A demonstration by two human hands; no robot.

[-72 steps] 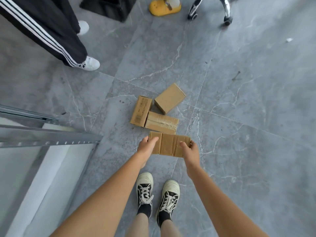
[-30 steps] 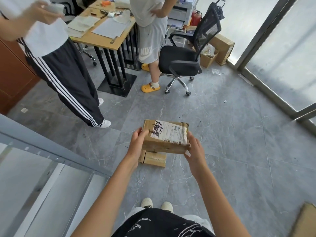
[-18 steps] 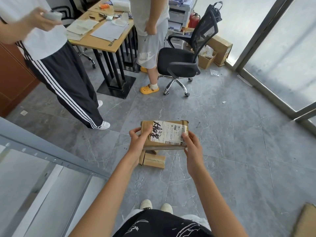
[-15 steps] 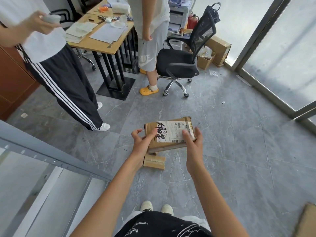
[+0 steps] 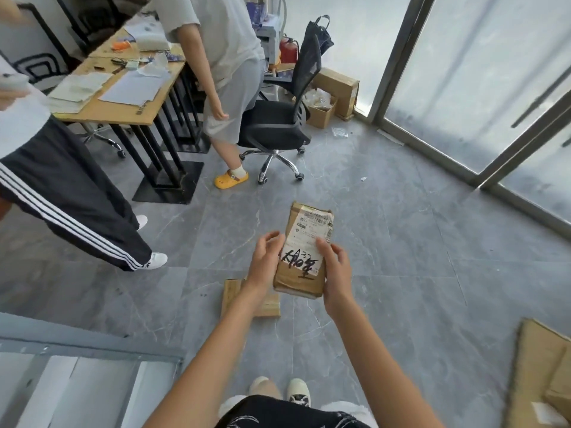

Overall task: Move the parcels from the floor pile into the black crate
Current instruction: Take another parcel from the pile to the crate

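Note:
I hold a brown cardboard parcel (image 5: 309, 251) at waist height, its long side pointing away from me, with a white label and black handwriting on top. My right hand (image 5: 335, 273) grips its near right edge, thumb on the label. My left hand (image 5: 265, 261) is at its left side with the fingers loosely spread, barely touching. The rest of the floor pile (image 5: 250, 299) lies below my left wrist, partly hidden by it. No black crate is in view.
Two people stand near a wooden desk (image 5: 123, 94) at the back left. A black office chair (image 5: 278, 128) stands behind. Glass doors (image 5: 482, 97) run along the right. Flattened cardboard (image 5: 540, 375) lies at the lower right. A metal frame (image 5: 86, 350) is at my lower left.
I lifted the parcel from the floor pile and stood up. In the last half second I turned it from lying crosswise to pointing away from me, and my left hand loosened.

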